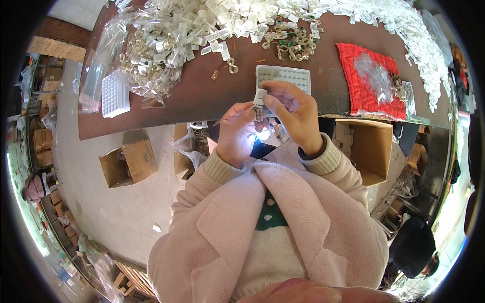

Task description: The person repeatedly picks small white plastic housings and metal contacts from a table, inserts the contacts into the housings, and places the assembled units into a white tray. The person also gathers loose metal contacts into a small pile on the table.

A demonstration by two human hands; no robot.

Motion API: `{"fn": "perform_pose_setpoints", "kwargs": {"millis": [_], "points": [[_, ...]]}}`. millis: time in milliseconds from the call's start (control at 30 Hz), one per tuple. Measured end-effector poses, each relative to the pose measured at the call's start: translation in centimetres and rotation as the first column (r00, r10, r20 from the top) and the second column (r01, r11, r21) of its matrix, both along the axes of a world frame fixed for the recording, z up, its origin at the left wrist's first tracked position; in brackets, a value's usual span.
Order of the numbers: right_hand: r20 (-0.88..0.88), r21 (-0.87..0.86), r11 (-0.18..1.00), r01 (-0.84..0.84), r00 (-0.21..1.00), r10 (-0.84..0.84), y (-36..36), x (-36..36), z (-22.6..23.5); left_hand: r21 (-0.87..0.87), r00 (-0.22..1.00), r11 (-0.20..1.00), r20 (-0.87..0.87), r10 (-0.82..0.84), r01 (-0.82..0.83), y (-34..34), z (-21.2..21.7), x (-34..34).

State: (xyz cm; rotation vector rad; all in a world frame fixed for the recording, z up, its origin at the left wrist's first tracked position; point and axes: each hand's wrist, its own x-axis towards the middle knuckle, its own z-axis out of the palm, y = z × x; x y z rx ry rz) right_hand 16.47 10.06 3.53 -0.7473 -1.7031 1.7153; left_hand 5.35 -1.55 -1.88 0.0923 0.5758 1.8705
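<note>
Close in front of my chest, both hands meet over a small white plastic case. My right hand (298,111) pinches the white plastic cover (259,96) between thumb and fingers. Just below it, my left hand (235,131) grips the small case body (258,112), which shows grey, metallic-looking parts inside. A bright white light (262,135) glows under the hands; whether it joins the case I cannot tell. Behind my fingers lies a white tray (298,74) with round pockets, partly hidden, some holding grey round pieces.
A heap of white plastic cases (217,22) covers the table's far side. Coiled wire bundles (295,43) lie beside it. At left are a clear bag (146,70) and stacked white trays (115,95); at right, a red cloth (371,83). Cardboard boxes (139,160) stand below.
</note>
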Motion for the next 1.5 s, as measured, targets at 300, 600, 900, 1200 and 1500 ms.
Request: {"fn": "perform_pose_setpoints", "kwargs": {"millis": [300, 600, 900, 1200, 1500], "points": [[-0.152, 0.496, 0.867, -0.033, 0.981, 0.124, -0.2, 0.0, -0.5, 0.026, 0.998, 1.0, 0.059, 0.004, -0.005, -0.1, 0.4, 0.1], [-0.211, 0.603, 0.798, -0.014, 0.961, 0.177, -0.5, -0.4, -1.1, 0.058, 0.993, 0.998, 0.121, -0.013, 0.006, -0.2, 1.0, 0.7], [-0.211, 0.794, 0.599, 0.105, 0.971, 0.109, -0.6, -0.3, -1.5, -0.009, 0.996, 1.0, 0.094, -0.004, 0.005, 0.2, 0.6, 1.1], [-0.21, 0.717, 0.685, 0.133, 0.977, 0.03, 0.1, 2.7, -2.2, 0.04, 0.963, 0.986, 0.215, -0.165, 0.16, 1.4, -0.3, 2.4], [0.094, 0.66, 0.745, 0.096, 0.973, -0.209, 5.3, 8.4, -2.8, -0.085, 0.988, 0.99, -0.093, -0.122, 0.115, 1.6, 0.5, 2.4]]}}
